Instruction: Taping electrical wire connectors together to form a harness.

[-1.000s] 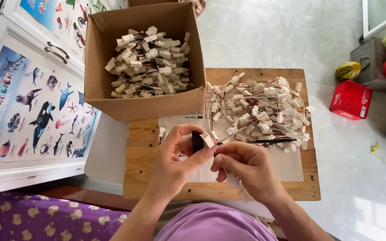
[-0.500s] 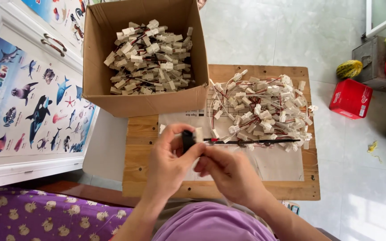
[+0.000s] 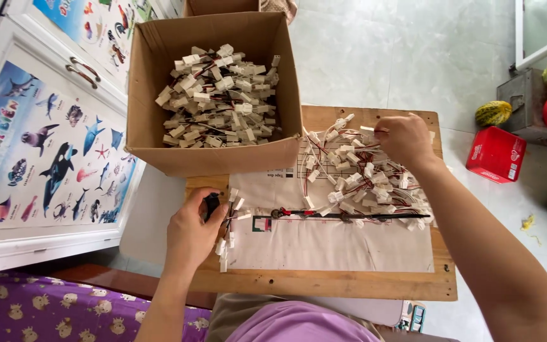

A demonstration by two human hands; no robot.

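A person sits at a small square wooden table [image 3: 324, 285], seen from above. The left hand [image 3: 191, 229] rests near the table's front left corner, fingers curled closed around a small black clip-like piece [image 3: 211, 204] and a bunch of white plastic connectors on thin wires [image 3: 229, 225] that hang from the grip over the left edge of a white paper sheet [image 3: 330, 244].

The right hand [image 3: 405, 138] reaches to the table's back right corner, over a loose pile of white connectors with red and black wires [image 3: 356, 174]. Its fingertips are pinched together on a wire at the top of that pile.

A long thin black tool [image 3: 362, 216] lies across the sheet, just in front of the pile. An open brown cardboard box [image 3: 153, 114] filled with more white connectors overlaps the table's back left corner. A red carton [image 3: 495, 154] stands on the tiled floor to the right.
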